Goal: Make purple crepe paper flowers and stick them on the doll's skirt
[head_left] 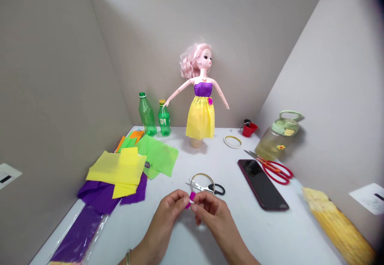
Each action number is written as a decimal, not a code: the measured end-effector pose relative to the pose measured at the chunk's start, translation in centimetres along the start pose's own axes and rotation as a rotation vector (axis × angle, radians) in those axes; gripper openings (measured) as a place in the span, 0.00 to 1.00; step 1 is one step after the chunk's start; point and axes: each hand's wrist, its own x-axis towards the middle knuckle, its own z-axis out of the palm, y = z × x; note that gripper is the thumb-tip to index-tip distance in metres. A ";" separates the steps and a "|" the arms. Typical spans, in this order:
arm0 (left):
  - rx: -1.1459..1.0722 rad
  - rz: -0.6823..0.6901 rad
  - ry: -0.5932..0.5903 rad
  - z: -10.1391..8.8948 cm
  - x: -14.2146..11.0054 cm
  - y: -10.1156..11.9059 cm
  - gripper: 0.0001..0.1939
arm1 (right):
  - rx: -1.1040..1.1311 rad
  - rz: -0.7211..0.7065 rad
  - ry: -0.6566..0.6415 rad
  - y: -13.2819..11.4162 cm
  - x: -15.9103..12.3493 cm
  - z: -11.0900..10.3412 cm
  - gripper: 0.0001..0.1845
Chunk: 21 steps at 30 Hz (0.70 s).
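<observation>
In front of me, my left hand (171,213) pinches a small magenta strip (191,200) with a white patch. My right hand (213,213) has its thumb and fingertips closed at the strip's other side. A thin gold-coloured bangle (203,173) stands out just beyond my fingertips, its near part hidden by the strip and my right fingers. Small black-handled scissors (220,189) lie behind the bangle, partly seen through it. Farther back, a pink-haired doll (200,115) in a purple top and yellow skirt stands upright, a magenta flower at its waist.
Yellow (117,167), purple (99,195) and green cloth pieces (159,155) lie at left, before two green bottles (147,117). To the right are a phone (263,185), red-handled scissors (277,171), a white bangle (232,137), a red cup (249,129) and a water jug (270,141).
</observation>
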 end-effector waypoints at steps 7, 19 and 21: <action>0.043 0.002 0.018 -0.2 -0.1 -0.2 0.10 | 0.015 0.004 0.011 -0.9 -0.3 0.3 0.19; -0.086 -0.044 -0.077 -0.4 -0.1 0.0 0.08 | -0.034 -0.045 -0.084 -0.9 -0.5 -0.4 0.14; -0.103 -0.053 -0.101 -0.4 -0.1 0.1 0.09 | -0.031 -0.034 -0.096 -1.0 -0.5 -0.5 0.14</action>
